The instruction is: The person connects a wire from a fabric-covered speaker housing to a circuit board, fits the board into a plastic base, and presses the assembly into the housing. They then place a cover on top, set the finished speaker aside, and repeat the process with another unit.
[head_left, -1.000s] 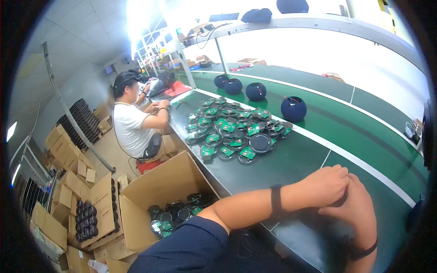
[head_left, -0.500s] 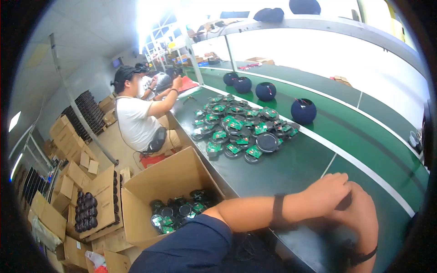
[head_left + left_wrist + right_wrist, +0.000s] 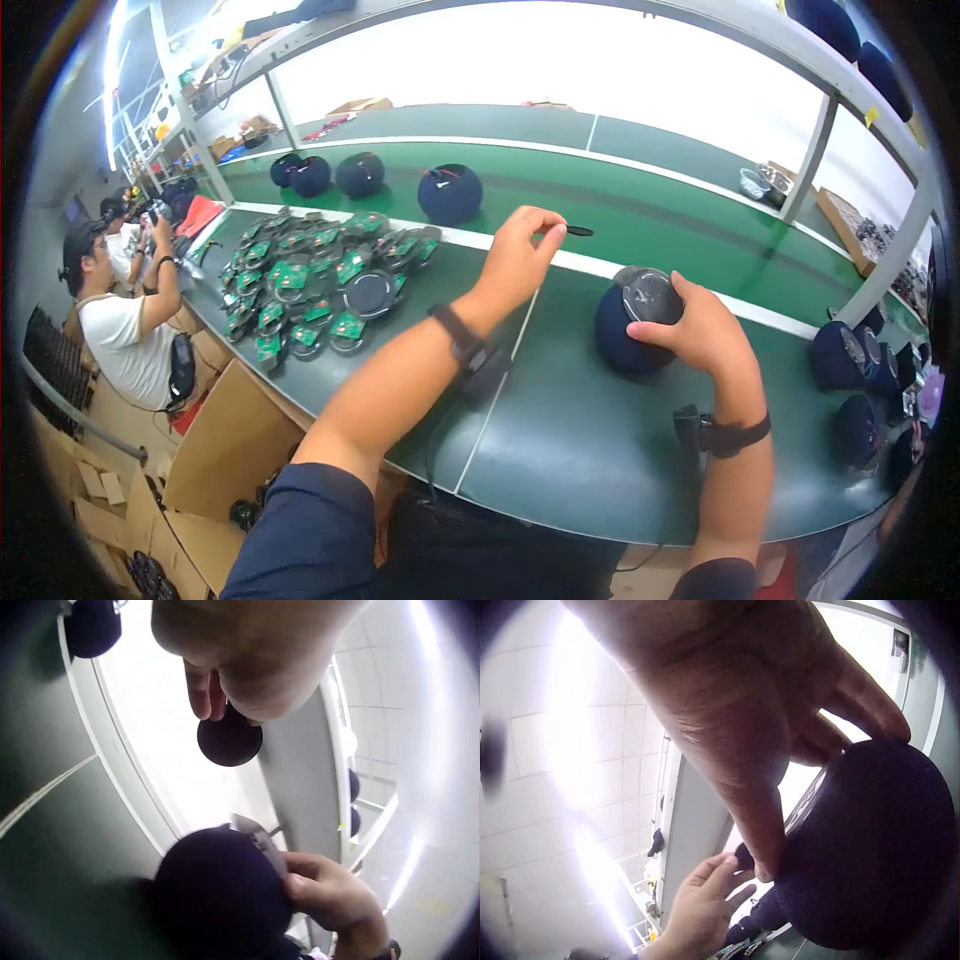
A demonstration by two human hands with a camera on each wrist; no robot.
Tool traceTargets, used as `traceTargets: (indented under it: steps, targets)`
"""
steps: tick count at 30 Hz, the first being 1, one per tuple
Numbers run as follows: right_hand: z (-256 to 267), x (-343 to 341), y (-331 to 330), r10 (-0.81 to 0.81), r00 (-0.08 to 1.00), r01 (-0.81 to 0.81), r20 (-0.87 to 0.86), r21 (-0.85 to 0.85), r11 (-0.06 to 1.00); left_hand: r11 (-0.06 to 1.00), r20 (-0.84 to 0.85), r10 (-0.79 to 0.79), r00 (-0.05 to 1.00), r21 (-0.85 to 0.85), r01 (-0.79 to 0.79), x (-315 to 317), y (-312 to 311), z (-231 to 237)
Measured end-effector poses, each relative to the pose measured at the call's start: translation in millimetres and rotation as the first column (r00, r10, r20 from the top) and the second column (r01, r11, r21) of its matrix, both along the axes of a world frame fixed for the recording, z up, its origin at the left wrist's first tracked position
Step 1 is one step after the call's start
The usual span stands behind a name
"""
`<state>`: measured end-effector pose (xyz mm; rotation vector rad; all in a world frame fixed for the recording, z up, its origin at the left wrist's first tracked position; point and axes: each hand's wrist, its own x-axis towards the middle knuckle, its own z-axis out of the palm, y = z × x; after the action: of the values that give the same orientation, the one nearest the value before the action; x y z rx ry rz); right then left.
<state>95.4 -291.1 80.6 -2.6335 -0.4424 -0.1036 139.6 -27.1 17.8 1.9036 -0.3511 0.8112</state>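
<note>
My left hand (image 3: 518,258) is raised over the bench and pinches a thin black disc (image 3: 229,744) between thumb and fingers; the head view shows the disc edge-on. To its right, my right hand (image 3: 705,325) grips a navy fabric-covered ball (image 3: 630,340), thumb and fingers spread over its top. A round dark plate with a shiny face (image 3: 652,300) sits at the top of the ball, between thumb and fingers. The right wrist view shows the ball (image 3: 870,847) from the side, with fingertips pressed against it.
Round parts with green circuit boards (image 3: 295,275) lie heaped at the left. Several navy balls (image 3: 450,194) stand on the green belt (image 3: 600,215) behind. More balls (image 3: 838,355) crowd the right end. A cardboard box (image 3: 225,440) stands below the bench; a shelf frame (image 3: 820,150) rises behind.
The head view has turned right. My hands, earlier together around a small dark thing, have come apart: the left holds the disc up, the right grips the ball.
</note>
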Motion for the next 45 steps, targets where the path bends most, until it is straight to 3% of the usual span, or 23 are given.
traceTargets:
  steps: [2, 4, 6, 8, 10, 12, 15, 18, 22, 25, 27, 30, 33, 37, 39, 43, 45]
  targets:
    - [-2.2, 12.5, -7.8, -0.065, 0.997, 0.068, -0.052, 0.057, 0.996, 0.999, -0.026, -0.015, 1.0, -0.034, 0.014, 42.0, 2.5, -15.5]
    - [-1.5, 20.7, -15.6, -0.089, 0.996, 0.09, -0.032, 0.029, 0.996, 0.994, 0.005, 0.065, 0.998, 0.089, -0.065, 77.7, 1.5, -33.0]
    - [-14.2, 31.2, -23.7, -0.108, 0.993, 0.112, -0.037, 0.129, 0.985, 0.992, -0.008, 0.098, 0.995, 0.083, -0.097, 103.0, 0.0, -53.7]
    - [-19.5, 35.5, -27.7, -0.119, 0.993, 0.119, -0.004, 0.146, 0.982, 0.896, 0.223, 0.331, 0.917, 0.23, -0.379, 114.1, -0.1, -70.6]
    - [-18.6, 37.3, -28.0, -0.128, 0.991, 0.123, 0.022, 0.164, 0.979, 0.914, 0.178, 0.307, 0.935, 0.219, -0.342, 111.5, 0.6, -70.6]
    - [-14.5, 34.5, -23.5, -0.152, 0.988, 0.143, 0.042, 0.161, 0.976, 0.957, -0.129, 0.191, 0.973, 0.245, -0.155, 107.9, 3.8, -68.6]
    - [-26.6, 43.9, -24.7, -0.152, 0.981, 0.127, 0.123, 0.191, 0.973, 0.94, -0.063, 0.213, 0.975, 0.287, -0.187, 110.4, 5.4, -73.4]
    - [-31.7, 47.2, -22.1, -0.167, 0.969, 0.131, 0.18, 0.194, 0.972, 0.954, -0.107, 0.198, 0.974, 0.248, -0.167, 109.5, 5.9, -73.1]
    - [-36.3, 51.4, -17.8, -0.187, 0.962, 0.141, 0.198, 0.224, 0.964, 0.951, -0.135, 0.177, 0.975, 0.277, -0.134, 111.6, 6.9, -75.0]
    - [-32.9, 51.7, -13.4, -0.208, 0.965, 0.167, 0.157, 0.239, 0.956, 0.939, -0.054, 0.152, 0.987, 0.321, -0.127, 109.6, 6.0, -76.3]
    - [-34.0, 56.0, -15.8, -0.211, 0.965, 0.173, 0.158, 0.22, 0.96, 0.89, -0.047, 0.101, 0.994, 0.451, -0.069, 105.7, 5.5, -78.9]
    - [-35.6, 63.8, -16.4, -0.206, 0.966, 0.171, 0.159, 0.206, 0.963, 0.893, -0.03, 0.16, 0.987, 0.431, -0.131, 104.1, 5.8, -79.5]
    - [-40.8, 80.0, -13.4, -0.217, 0.962, 0.179, 0.164, 0.22, 0.959, 0.937, -0.136, 0.151, 0.979, 0.334, -0.098, 104.5, 5.2, -76.7]
    - [-53.7, 120.9, -11.1, -0.212, 0.944, 0.162, 0.253, 0.205, 0.965, 0.949, -0.102, 0.11, 0.989, 0.306, -0.074, 105.3, 4.0, -73.9]
    - [-53.3, 138.9, -5.7, -0.233, 0.942, 0.183, 0.241, 0.215, 0.959, 0.893, -0.166, 0.161, 0.973, 0.444, -0.072, 102.5, 1.1, -74.0]
    - [-56.4, 168.5, -5.3, -0.295, 0.916, 0.238, 0.27, 0.225, 0.945, 0.89, -0.102, 0.193, 0.976, 0.437, -0.13, 103.9, 1.7, -74.6]
    - [-57.1, 178.5, -10.4, -0.332, 0.894, 0.279, 0.301, 0.206, 0.938, 0.881, -0.233, 0.183, 0.955, 0.469, -0.054, 104.8, 1.1, -71.7]
